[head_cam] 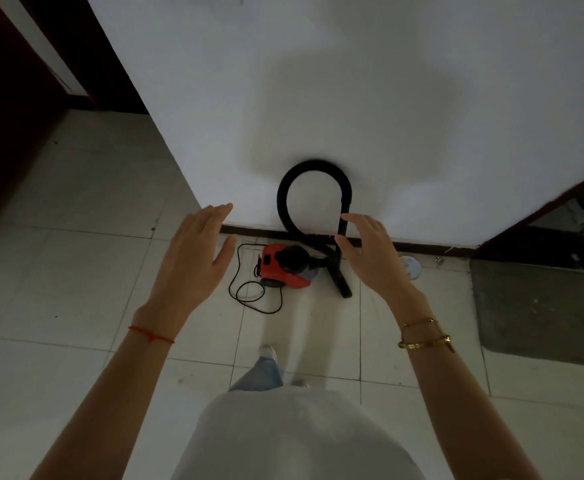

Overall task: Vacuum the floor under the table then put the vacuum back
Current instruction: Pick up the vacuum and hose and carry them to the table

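A small red and black vacuum (283,266) sits on the tiled floor at the foot of a white wall. Its black hose (313,168) loops up against the wall, and the black tube (340,271) comes down to the floor on the right. A thin black cord (249,296) lies coiled to the vacuum's left. My left hand (193,251) hovers with straight fingers to the left of the vacuum, holding nothing. My right hand (370,251) is spread just right of the tube's upper part, its fingertips near the tube; I cannot tell if they touch it.
A grey mat (540,306) lies on the floor at the right by a dark doorway. A small white round object (411,268) lies near the skirting. A dark door frame (13,98) stands at the left. My foot (269,353) is behind the vacuum.
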Demonstrator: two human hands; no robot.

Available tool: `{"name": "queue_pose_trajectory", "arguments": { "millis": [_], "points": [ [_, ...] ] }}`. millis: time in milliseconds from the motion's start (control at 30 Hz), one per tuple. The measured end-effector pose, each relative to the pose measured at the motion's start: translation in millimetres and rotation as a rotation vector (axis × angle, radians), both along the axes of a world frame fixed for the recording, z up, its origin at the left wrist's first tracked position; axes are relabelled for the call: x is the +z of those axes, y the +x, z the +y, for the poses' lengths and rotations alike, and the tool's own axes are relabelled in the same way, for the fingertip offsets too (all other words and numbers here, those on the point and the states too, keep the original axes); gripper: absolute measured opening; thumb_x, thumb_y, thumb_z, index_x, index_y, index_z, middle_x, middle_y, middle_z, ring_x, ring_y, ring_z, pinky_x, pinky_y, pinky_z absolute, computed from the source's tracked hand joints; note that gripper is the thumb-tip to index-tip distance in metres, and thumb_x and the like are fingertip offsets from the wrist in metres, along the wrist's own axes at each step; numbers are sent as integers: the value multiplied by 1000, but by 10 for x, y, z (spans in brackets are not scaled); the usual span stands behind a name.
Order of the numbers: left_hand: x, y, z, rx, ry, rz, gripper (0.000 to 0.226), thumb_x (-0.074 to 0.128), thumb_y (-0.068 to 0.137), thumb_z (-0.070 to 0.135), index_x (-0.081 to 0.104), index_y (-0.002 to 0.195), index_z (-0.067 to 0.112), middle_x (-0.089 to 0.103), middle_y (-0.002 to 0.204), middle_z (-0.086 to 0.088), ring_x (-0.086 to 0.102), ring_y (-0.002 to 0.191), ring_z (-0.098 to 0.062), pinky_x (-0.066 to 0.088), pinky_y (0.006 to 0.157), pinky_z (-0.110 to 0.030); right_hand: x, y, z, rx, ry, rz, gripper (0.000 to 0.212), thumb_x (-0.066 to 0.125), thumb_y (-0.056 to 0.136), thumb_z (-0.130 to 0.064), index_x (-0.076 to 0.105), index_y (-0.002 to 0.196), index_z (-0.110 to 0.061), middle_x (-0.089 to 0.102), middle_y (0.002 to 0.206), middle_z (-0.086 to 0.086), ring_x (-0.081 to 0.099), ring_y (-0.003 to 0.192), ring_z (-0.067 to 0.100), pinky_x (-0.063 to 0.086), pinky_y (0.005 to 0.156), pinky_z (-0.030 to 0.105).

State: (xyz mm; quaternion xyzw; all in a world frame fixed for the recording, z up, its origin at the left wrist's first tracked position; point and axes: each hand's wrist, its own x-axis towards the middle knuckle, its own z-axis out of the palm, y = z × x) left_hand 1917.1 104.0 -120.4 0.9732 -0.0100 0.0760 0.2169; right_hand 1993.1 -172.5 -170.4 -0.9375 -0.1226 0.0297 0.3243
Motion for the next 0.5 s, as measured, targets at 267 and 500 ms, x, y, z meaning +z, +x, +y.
{"name": "queue_pose_trajectory", "arguments": {
  "millis": [267,500],
  "points": [
    [-395,489,321,-63,53,28,46,45,99,24,39,143,10,49,138,-10,43,129,-23,36,110,-44,-370,325,266,-89,-27,69,44,52,96,-34,43,137,-21,47,140,3,39,133,20,32,105,30],
    [-997,991,401,-86,36,55,44,47,98,21,43,140,9,53,132,-9,49,123,-23,38,107,-37,-881,674,300,-135,-43,76,39,52,97,-26,46,135,-15,50,136,5,42,130,21,30,100,22]
  ]
}}
